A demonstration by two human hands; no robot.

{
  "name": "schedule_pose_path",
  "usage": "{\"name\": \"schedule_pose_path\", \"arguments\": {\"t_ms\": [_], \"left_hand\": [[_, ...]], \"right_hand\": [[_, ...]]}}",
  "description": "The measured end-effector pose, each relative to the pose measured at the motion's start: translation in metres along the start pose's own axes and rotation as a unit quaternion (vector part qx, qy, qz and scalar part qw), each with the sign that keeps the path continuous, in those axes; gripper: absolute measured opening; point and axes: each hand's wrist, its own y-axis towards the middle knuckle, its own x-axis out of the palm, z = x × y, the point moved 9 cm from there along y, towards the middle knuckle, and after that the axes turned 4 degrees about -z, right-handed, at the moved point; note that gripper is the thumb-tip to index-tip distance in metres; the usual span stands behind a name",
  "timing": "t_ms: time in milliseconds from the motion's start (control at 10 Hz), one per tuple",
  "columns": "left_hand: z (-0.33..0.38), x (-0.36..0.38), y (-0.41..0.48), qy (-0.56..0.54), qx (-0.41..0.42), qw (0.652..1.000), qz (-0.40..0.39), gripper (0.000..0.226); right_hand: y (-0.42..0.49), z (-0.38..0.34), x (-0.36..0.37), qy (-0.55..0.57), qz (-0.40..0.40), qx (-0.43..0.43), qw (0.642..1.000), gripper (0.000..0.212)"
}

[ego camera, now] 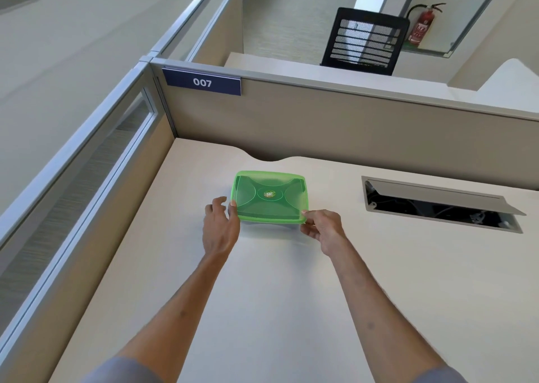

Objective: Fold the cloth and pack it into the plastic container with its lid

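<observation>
A green translucent plastic container (269, 197) with its green lid on top rests on the pale desk (262, 295), a round sticker at the lid's middle. My left hand (220, 225) touches the lid's near-left corner with the thumb on the rim and the fingers spread. At the near-right corner my right hand (322, 228) pinches the lid's edge between thumb and fingers. I cannot tell what lies inside the container. No cloth shows anywhere on the desk.
An open cable hatch (440, 204) with a raised flap is set in the desk to the right. Beige partition walls (320, 126) close the back and left; one bears a blue "007" sign (202, 82). A black mesh chair (364, 41) stands beyond.
</observation>
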Motion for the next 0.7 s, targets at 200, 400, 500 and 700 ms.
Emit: {"name": "schedule_pose_path", "arguments": {"t_ms": [200, 400, 500, 700], "left_hand": [[0.034, 0.012, -0.003, 0.16, 0.13, 0.978, -0.018, 0.061], [0.037, 0.042, -0.01, 0.207, 0.154, 0.962, -0.09, 0.068], [0.037, 0.048, -0.01, 0.234, 0.149, 0.955, -0.105, 0.071], [0.06, 0.041, -0.02, 0.299, 0.232, 0.925, -0.026, 0.071]], "right_hand": [[-0.032, -0.048, 0.009, -0.445, 0.113, -0.235, 0.857, 0.044], [-0.048, -0.043, 0.042, -0.573, 0.054, -0.343, 0.742, 0.056], [-0.054, -0.041, 0.042, -0.584, 0.047, -0.348, 0.732, 0.053], [-0.06, -0.043, 0.039, -0.589, 0.06, -0.372, 0.715, 0.056]]}}
